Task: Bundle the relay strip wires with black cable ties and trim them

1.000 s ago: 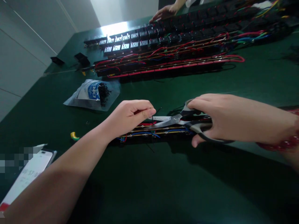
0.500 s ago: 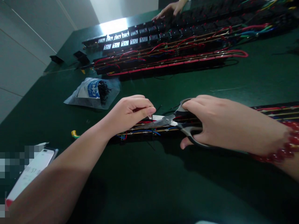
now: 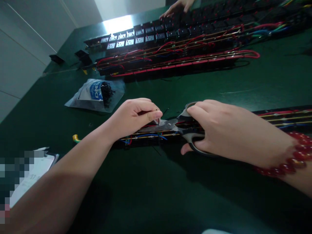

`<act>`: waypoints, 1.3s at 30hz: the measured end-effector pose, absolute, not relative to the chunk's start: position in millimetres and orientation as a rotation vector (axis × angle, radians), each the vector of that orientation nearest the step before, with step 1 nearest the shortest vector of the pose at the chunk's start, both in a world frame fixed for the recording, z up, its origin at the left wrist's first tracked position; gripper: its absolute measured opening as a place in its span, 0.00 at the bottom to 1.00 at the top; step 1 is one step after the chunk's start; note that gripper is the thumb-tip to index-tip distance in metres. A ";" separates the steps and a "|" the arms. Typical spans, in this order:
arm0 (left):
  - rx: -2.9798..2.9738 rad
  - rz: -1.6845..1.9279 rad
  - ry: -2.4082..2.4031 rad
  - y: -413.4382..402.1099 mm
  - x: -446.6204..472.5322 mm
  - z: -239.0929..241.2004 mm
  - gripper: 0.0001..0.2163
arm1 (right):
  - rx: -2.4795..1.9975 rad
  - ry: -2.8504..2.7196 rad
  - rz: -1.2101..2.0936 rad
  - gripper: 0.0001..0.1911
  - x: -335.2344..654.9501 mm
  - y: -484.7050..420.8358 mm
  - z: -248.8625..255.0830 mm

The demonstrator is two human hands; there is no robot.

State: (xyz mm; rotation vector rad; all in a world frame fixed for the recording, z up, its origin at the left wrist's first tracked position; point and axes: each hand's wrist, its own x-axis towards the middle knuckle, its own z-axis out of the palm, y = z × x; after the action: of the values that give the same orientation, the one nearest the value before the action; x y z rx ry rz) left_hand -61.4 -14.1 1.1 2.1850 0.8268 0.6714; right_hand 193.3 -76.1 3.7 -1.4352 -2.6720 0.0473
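Note:
My right hand (image 3: 216,130) grips a pair of scissors (image 3: 179,126) by its black-and-grey handles. The blades are parted and reach left, around a thin black cable tie (image 3: 158,121). My left hand (image 3: 140,115) pinches the tie's upper end between thumb and fingertips, just above the blades. Beneath both hands lies a long black wired strip (image 3: 146,140) with red and blue wires and brass-coloured rods. The blade tips are partly hidden by my left hand. A red bead bracelet (image 3: 290,162) is on my right wrist.
A plastic bag of black cable ties (image 3: 97,96) lies behind my left hand. Further back are more wired strips (image 3: 170,60) and a black panel with square cells (image 3: 140,37). Another person's hand (image 3: 177,8) rests there. A phone (image 3: 36,175) lies at left on the green table (image 3: 146,191).
My right hand and the scissors have moved slightly left, bringing the blades further around the cable tie. The handles sit a little closer together. My left hand keeps its pinch.

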 end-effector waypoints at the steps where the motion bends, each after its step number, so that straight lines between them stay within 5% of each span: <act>1: 2.185 0.672 0.824 -14.0 -61.4 1.0 0.12 | -1.435 -2.668 0.037 0.26 193.2 -76.4 3.5; 30: 2.187 0.701 0.781 -10.2 -63.9 -4.0 0.11 | -1.345 -2.747 -0.208 0.22 196.3 -77.2 8.3; 39: 2.087 0.723 0.851 -12.0 -62.2 0.1 0.11 | -1.194 -2.723 -0.370 0.15 202.1 -79.4 13.2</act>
State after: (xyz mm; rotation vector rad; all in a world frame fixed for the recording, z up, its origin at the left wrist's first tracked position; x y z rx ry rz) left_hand -62.2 -12.0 0.1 2.0868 0.8512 0.7235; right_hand 202.1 -79.4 13.2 -1.1942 -2.7234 -0.3702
